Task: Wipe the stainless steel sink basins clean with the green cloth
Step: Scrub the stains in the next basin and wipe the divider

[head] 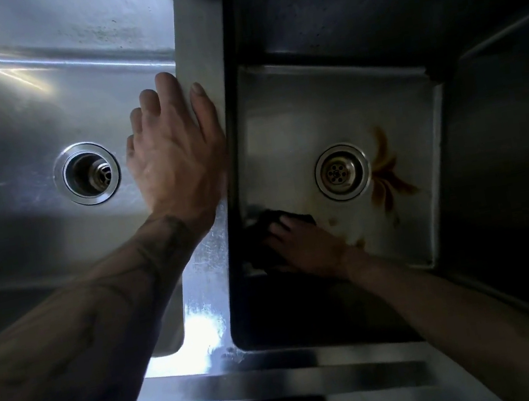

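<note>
At the far left, the left basin (20,135) is seen with its round drain (91,172) set in the floor, bright streaks of light reflected on its back wall. Just right of that drain, the left hand (173,156) is laid flat on the steel divider (202,54) between the two basins; its grip is wide, the fingers spread and nothing held, the thumb resting along the top of the divider and the other fingers hanging over the left basin's side. The forearm is marked with a dark tattoo near the wrist.

Right of the divider, the right basin (327,103) is seen, deeper and darker. In its near left corner, the cloth (261,235) is pressed against the basin floor under the right hand (305,246); the cloth appears almost black in the shadow, so its green colour cannot be made out. The right grip is flattened over the cloth, fingers pointing toward the divider. Further right, a second drain (341,171) is set in the floor, and a brown, rust-coloured stain (387,177) is fanned out just beside it, on its right side.
</note>
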Motion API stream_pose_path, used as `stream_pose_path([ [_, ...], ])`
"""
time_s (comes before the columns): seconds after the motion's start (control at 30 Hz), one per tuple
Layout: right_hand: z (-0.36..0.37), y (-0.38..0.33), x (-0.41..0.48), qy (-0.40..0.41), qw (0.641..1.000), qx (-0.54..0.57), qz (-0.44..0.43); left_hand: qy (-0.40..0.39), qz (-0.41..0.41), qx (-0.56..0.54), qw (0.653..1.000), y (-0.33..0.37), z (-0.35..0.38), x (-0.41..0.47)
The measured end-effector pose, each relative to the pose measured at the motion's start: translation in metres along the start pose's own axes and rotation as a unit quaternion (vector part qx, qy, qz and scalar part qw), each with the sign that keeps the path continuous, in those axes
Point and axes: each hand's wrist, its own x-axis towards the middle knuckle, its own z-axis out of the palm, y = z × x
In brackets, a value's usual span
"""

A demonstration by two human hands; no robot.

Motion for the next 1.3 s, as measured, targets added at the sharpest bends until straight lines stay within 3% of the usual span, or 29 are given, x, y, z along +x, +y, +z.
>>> stream_pose_path([
  [0.03, -0.001, 0.007, -0.001, 0.0, 1.0, 0.007, -0.009, 0.001, -0.003, -0.001, 1.0, 0.0, 0.0, 0.0],
  [0.07, -0.001, 0.016, 0.005, 0.01, 0.999, 0.025, 0.035, 0.002, -0.006, -0.003, 1.0, 0.0, 0.0, 0.0],
  [0.17, -0.009, 0.027, 0.049, 0.05, 0.944, 0.088, 0.313, 0.006, -0.009, -0.003, 1.0, 0.0, 0.001, 0.0],
  [0.2, -0.01, 0.019, 0.059, 0.061, 0.927, 0.091, 0.358, 0.008, -0.008, -0.003, 1.0, 0.0, 0.001, -0.001],
  [0.27, -0.001, 0.0, 0.055, 0.065, 0.946, 0.076, 0.309, 0.007, -0.005, -0.003, 1.0, 0.001, 0.001, -0.001],
  [0.33, 0.004, -0.012, 0.024, 0.01, 0.99, 0.077, 0.12, 0.004, -0.007, 0.0, 1.0, 0.0, 0.001, 0.0],
  [0.4, -0.001, 0.004, -0.003, -0.032, 0.996, 0.084, -0.009, 0.001, -0.008, 0.004, 1.0, 0.0, 0.001, 0.0],
  [0.47, -0.008, 0.03, -0.004, -0.008, 0.997, 0.075, 0.032, 0.002, -0.008, 0.006, 1.0, 0.0, 0.001, 0.0],
  [0.57, -0.016, 0.052, 0.027, 0.036, 0.954, 0.092, 0.284, 0.0, -0.002, 0.004, 1.0, -0.001, 0.002, 0.0],
  [0.63, -0.016, 0.041, 0.032, 0.05, 0.93, 0.099, 0.351, 0.002, -0.003, 0.003, 1.0, -0.001, 0.001, 0.0],
  [0.67, -0.013, 0.032, 0.024, 0.038, 0.942, 0.099, 0.318, 0.002, -0.005, 0.004, 1.0, -0.001, 0.0, 0.0],
  [0.73, -0.011, 0.017, -0.007, -0.021, 0.983, 0.094, 0.153, -0.001, -0.01, 0.003, 1.0, 0.0, 0.001, 0.0],
  [0.8, -0.014, 0.025, -0.031, -0.073, 0.992, 0.087, 0.045, 0.0, -0.013, 0.005, 1.0, 0.0, 0.002, 0.0],
  [0.83, -0.014, 0.032, -0.031, -0.066, 0.993, 0.083, 0.049, 0.002, -0.012, 0.005, 1.0, 0.0, 0.002, 0.0],
  [0.9, -0.015, 0.047, -0.011, -0.008, 0.985, 0.08, 0.152, 0.003, -0.009, 0.002, 1.0, 0.0, 0.002, 0.0],
  [0.97, -0.017, 0.058, 0.018, 0.051, 0.942, 0.084, 0.32, 0.003, -0.008, 0.001, 1.0, -0.001, 0.002, 0.001],
  [1.03, -0.02, 0.05, 0.026, 0.072, 0.91, 0.093, 0.398, 0.005, -0.004, 0.001, 1.0, -0.001, 0.001, 0.0],
  [1.1, -0.018, 0.032, 0.006, 0.059, 0.945, 0.072, 0.313, 0.009, -0.001, -0.001, 1.0, -0.001, 0.001, 0.0],
  [1.17, -0.018, 0.018, -0.028, 0.001, 0.99, 0.059, 0.129, 0.012, -0.004, 0.004, 1.0, -0.002, 0.001, -0.001],
  [1.2, -0.019, 0.021, -0.04, -0.037, 0.995, 0.063, 0.066, 0.013, -0.005, 0.005, 1.0, -0.002, 0.001, -0.001],
  [1.23, -0.018, 0.027, -0.043, -0.053, 0.995, 0.07, 0.042, 0.014, -0.003, 0.006, 1.0, -0.002, 0.001, 0.0],
  [1.3, -0.016, 0.041, -0.025, -0.032, 0.989, 0.083, 0.119, 0.014, 0.002, 0.008, 1.0, -0.001, 0.001, 0.0],
])
